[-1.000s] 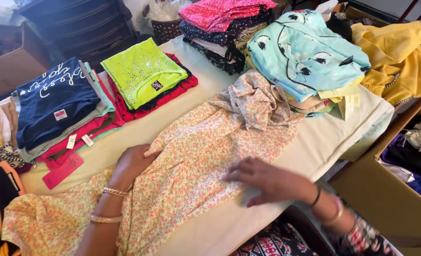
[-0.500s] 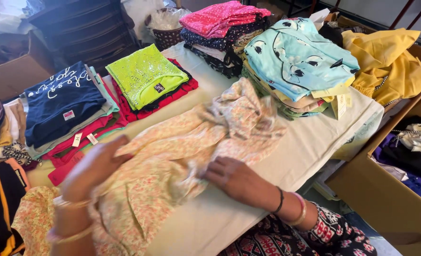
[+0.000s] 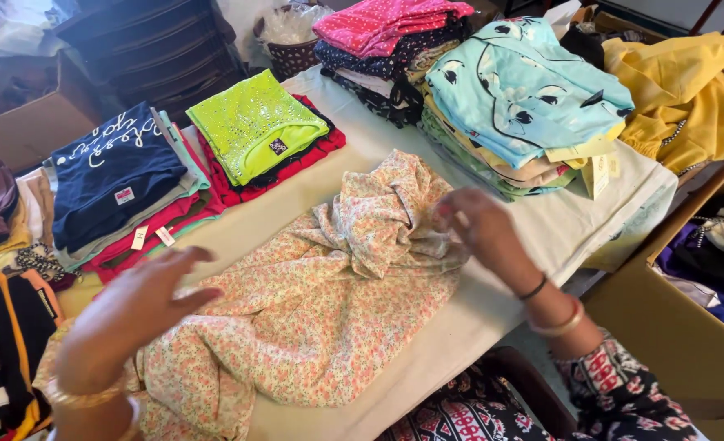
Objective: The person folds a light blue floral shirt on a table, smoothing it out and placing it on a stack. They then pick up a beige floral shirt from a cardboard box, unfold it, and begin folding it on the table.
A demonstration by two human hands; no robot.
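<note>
Cloth-covered table (image 3: pixel 533 224): right hand (image 3: pixel 480 229) pinches crumpled floral cotton garment (image 3: pixel 329 310); left hand (image 3: pixel 137 306), fingers spread, hovers over its hem.

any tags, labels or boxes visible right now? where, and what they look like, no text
Neck label: on the navy folded top, small rectangle, white and red.
Hang tags: two under the navy stack's front edge, white slips.
Patch label: on the neon green top, small dark square.
Price tags: below the light blue stack, pale yellow cards.
Cardboard box: far left, brown.

A single head-worn view looks steeply down, close over the cloth-covered table (image 3: pixel 541 237) of folded clothes.
</note>
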